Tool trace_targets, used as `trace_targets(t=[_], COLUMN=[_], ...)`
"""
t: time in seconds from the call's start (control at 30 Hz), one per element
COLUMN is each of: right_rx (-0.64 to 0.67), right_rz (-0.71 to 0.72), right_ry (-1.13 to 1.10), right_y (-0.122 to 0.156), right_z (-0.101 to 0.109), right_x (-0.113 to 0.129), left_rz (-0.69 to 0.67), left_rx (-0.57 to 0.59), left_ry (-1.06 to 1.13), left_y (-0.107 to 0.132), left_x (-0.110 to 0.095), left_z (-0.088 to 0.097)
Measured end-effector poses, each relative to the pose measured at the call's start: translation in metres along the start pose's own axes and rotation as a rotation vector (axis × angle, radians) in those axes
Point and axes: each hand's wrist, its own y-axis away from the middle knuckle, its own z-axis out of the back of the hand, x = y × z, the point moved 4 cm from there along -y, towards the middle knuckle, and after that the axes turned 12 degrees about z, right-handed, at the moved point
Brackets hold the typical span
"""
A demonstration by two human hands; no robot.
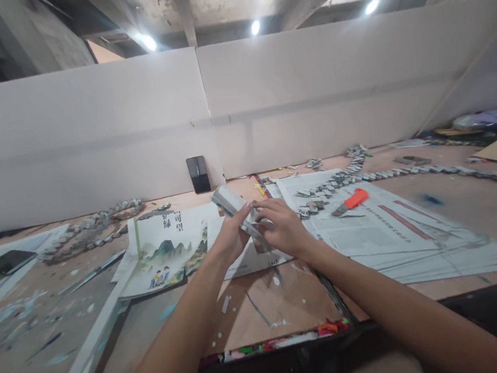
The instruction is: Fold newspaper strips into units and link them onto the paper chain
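Both hands meet over the middle of the table around a folded strip of newspaper (228,199). My left hand (231,234) grips its lower part, thumb on top, and the strip's upper end sticks out up and to the left. My right hand (282,224) is at the strip's right side with curled fingers pressed to the paper; its fingertips are partly hidden. Under the hands lie printed sheets (243,262). A booklet page with painted green mountains (173,252) is just left of them. To the right, an orange-handled utility knife (354,200) rests on stacked newspapers (371,235).
Chains of folded paper (94,225) lie at the left and another chain (430,171) at the right. A phone (198,175) leans against the white partition (310,95). Long white strips (91,342) hang over the table's front edge. A metal ruler-like blade (94,271) lies left.
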Motion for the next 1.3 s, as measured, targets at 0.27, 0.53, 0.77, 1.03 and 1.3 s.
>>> trace_targets(t=[0.27, 0.53, 0.77, 1.03, 1.3], right_rx=[-0.193, -0.172, -0.307, -0.388, -0.412], right_rz=[-0.346, -0.723, -0.758, -0.734, -0.836], right_ry=[-0.302, -0.858, -0.855, -0.879, -0.930], right_y=[-0.007, -0.004, 0.004, 0.004, -0.002], right_z=[0.018, 0.004, 0.003, 0.003, 0.011], right_x=[-0.015, -0.025, -0.034, -0.039, -0.027], left_rz=[0.021, -0.002, -0.067, -0.020, -0.095], left_rx=[-0.098, -0.079, -0.092, -0.077, -0.095], left_ry=[-0.320, -0.619, -0.752, -0.845, -0.729], left_y=[0.003, 0.001, -0.001, 0.001, 0.012], left_x=[-0.002, 0.006, 0.006, 0.009, -0.010], left_z=[0.010, 0.010, 0.011, 0.011, -0.006])
